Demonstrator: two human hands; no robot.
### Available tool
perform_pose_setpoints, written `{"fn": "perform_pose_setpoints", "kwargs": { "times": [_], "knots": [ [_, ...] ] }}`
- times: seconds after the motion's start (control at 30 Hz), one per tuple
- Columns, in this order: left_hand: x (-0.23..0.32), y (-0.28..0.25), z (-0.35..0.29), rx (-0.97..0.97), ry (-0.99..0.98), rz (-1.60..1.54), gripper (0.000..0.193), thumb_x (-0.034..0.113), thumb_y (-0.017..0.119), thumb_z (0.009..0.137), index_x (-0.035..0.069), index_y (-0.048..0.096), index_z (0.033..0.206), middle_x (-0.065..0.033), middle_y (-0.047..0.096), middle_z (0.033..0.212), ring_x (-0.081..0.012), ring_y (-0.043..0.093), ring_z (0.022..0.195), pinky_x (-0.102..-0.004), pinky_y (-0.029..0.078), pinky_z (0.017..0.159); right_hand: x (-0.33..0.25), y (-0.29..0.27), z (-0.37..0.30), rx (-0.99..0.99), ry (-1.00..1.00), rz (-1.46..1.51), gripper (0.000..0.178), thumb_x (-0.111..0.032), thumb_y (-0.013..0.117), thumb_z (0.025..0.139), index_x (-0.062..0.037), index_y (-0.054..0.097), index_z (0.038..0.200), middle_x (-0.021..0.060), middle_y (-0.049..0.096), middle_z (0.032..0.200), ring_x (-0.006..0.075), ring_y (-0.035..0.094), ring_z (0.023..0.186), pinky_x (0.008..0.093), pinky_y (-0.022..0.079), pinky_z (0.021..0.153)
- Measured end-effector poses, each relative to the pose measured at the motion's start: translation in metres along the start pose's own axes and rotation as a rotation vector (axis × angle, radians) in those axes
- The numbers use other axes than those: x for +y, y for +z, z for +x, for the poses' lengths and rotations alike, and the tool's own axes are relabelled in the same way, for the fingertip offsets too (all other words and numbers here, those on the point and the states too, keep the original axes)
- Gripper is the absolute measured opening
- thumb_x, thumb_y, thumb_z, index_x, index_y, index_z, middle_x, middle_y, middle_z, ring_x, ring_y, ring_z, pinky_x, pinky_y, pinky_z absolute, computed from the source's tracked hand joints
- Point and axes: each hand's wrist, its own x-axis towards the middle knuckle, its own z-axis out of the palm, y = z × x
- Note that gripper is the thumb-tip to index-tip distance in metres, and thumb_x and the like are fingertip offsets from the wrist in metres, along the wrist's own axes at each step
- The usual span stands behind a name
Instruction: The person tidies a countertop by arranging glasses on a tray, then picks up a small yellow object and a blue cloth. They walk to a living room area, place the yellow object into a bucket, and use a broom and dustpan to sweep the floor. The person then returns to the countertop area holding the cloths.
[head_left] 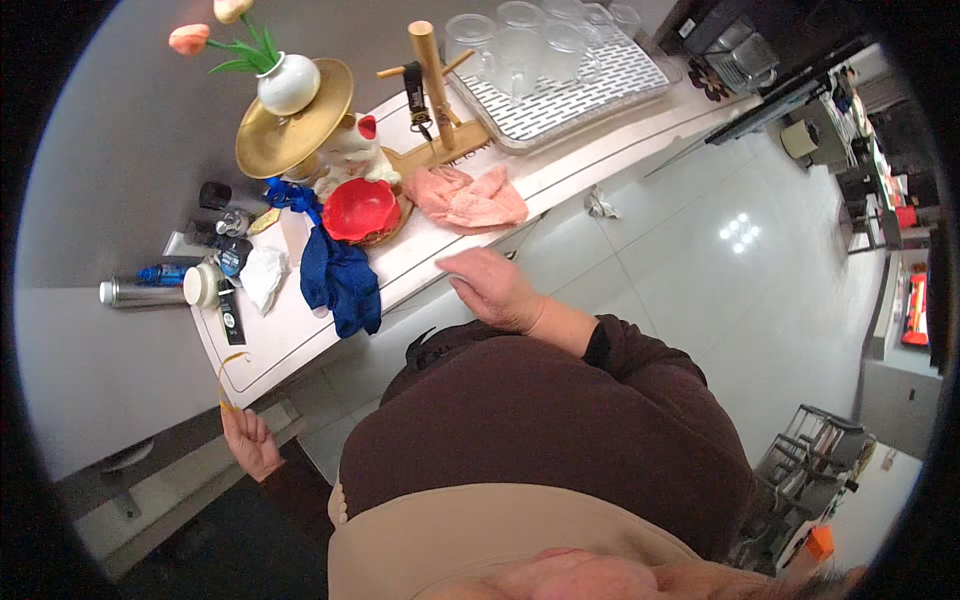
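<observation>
My left hand (253, 443) is closed at the lower left, just off the end of the white counter. A thin yellow strip (222, 390), like a ribbon, rises from its fingers and curls over at the counter's corner. At the counter's front edge, in front of my body, my right hand (495, 290) has its fingers stretched out and the thumb apart. Something pale shows between thumb and fingers; what it is I cannot make out. Closest to that hand on the counter are a crumpled pink cloth (468, 197), a blue cloth (340, 280) and a red bowl (361, 210).
Bottles and jars crowd the counter's left end, including a silver cylinder (145, 292). A gold stand (265, 150) bears a white vase (290, 84) of tulips. Behind are a wooden rack (428, 85) and a tray (590, 90) of glass cups. Crumpled tissue (602, 204) lies on the tiled floor.
</observation>
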Motion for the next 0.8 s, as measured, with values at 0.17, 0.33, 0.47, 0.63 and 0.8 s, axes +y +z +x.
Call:
{"fn": "perform_pose_setpoints", "kwargs": {
  "times": [0.17, 0.33, 0.47, 0.63, 0.8],
  "knots": [
    [-0.006, 0.037, 0.016, -0.106, -0.012, 0.061, 0.015, 0.016, 0.048, 0.095, 0.003, 0.052, 0.101, 0.0070, 0.027, 0.059, -0.0016, 0.022, 0.046, -0.0176, 0.018, 0.037, 0.004, 0.017, -0.036, -0.254, 0.102, 0.040, 0.018, -0.012, 0.059, 0.082, -0.0066, 0.060, 0.099, 0.0123, 0.061, 0.078, 0.0312, 0.059, 0.071, 0.0428, 0.048, 0.066],
    [-0.012, 0.055, 0.018, -0.156, -0.050, 0.059, 0.015, 0.017, 0.053, 0.092, 0.003, 0.053, 0.099, 0.0072, 0.028, 0.057, -0.0015, 0.023, 0.045, -0.0179, 0.018, 0.037, 0.002, 0.031, -0.060, -0.398, 0.258, 0.052, 0.016, -0.021, 0.055, 0.085, -0.0090, 0.061, 0.094, 0.0121, 0.064, 0.083, 0.0315, 0.061, 0.078, 0.0425, 0.049, 0.068],
    [-0.014, 0.067, 0.013, -0.175, -0.041, 0.148, 0.015, 0.017, 0.052, 0.093, 0.003, 0.053, 0.095, 0.0067, 0.032, 0.057, -0.0019, 0.023, 0.044, -0.0178, 0.020, 0.037, -0.006, 0.033, -0.058, -0.443, 0.332, 0.106, 0.017, -0.021, 0.055, 0.085, -0.0088, 0.062, 0.094, 0.0137, 0.064, 0.085, 0.0333, 0.061, 0.079, 0.0414, 0.050, 0.069],
    [-0.017, 0.077, 0.004, -0.165, -0.042, 0.267, 0.014, 0.013, 0.054, 0.091, -0.001, 0.055, 0.095, 0.0056, 0.037, 0.057, -0.0024, 0.027, 0.043, -0.0184, 0.021, 0.038, -0.030, 0.051, -0.031, -0.645, 0.565, 0.528, 0.023, -0.023, 0.052, 0.091, -0.0048, 0.062, 0.100, 0.0072, 0.066, 0.093, 0.0224, 0.063, 0.083, 0.0325, 0.049, 0.076],
    [-0.025, 0.080, -0.006, -0.221, -0.158, 0.317, 0.014, 0.009, 0.055, 0.088, -0.001, 0.059, 0.096, 0.0024, 0.054, 0.068, -0.0011, 0.034, 0.047, -0.0156, 0.025, 0.041, -0.061, 0.074, 0.015, -0.973, 0.467, 0.790, 0.040, -0.034, 0.041, 0.097, -0.0030, 0.058, 0.115, 0.0074, 0.060, 0.113, 0.0142, 0.053, 0.106, 0.0294, 0.041, 0.092]
  ]
}}
